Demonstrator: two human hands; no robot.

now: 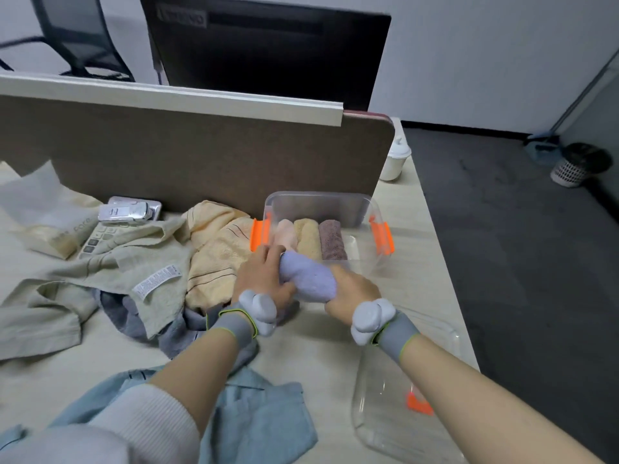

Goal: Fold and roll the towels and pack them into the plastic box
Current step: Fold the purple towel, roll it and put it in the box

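Observation:
A rolled lavender towel [306, 277] is held just in front of the clear plastic box [321, 199], its far end at the box's near rim. My left hand [264, 279] grips its left side and my right hand [351, 293] grips its near right end. Inside the box lie three rolled towels side by side: pink [286, 234], cream [308, 237] and brown [331, 239]. Loose towels lie on the table to the left: yellow striped [214, 256], pale green with a label [110, 272], grey [134, 316] and light blue [261, 416].
The box's clear lid [385, 413] with an orange clip lies at the near right by the table edge. A desk phone [114, 222] and a paper bag [47, 216] sit at the far left. A brown partition [201, 155] backs the table; a white jar [395, 160] stands at its right end.

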